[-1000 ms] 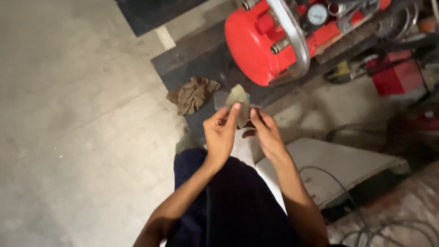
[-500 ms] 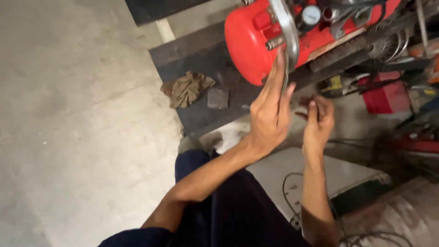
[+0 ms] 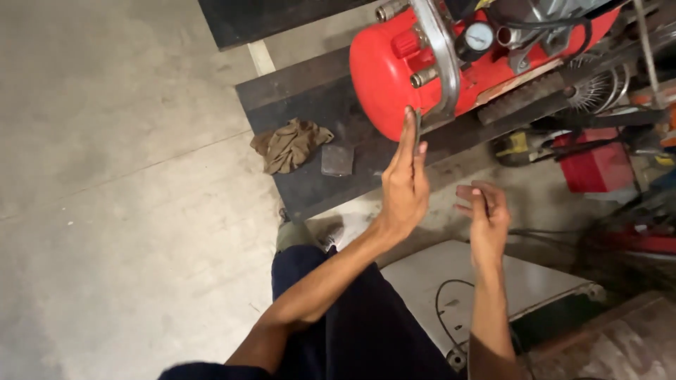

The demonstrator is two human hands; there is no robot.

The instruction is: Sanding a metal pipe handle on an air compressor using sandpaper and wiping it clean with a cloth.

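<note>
Single head cam, worn high, looks steeply down over the person's own arms and legs. Faces fwd toward the red compressor tank point(image 3: 394, 70), which sits top centre, fairly near. Concrete floor point(image 3: 105, 176) fills everything left of the tank; the clutter right of it is prob. tools, too dim to tell.

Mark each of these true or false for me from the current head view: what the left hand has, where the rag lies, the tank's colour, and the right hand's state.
1. The left hand holds a thin flat piece edge-on between its fingers. True.
2. The rag lies on the white panel. False: it lies on the dark mat, beside a small grey square piece.
3. The compressor tank is red. True.
4. The right hand grips the tank's gauge. False: it is raised apart from the tank, fingers curled; whether it holds anything is unclear.
</note>
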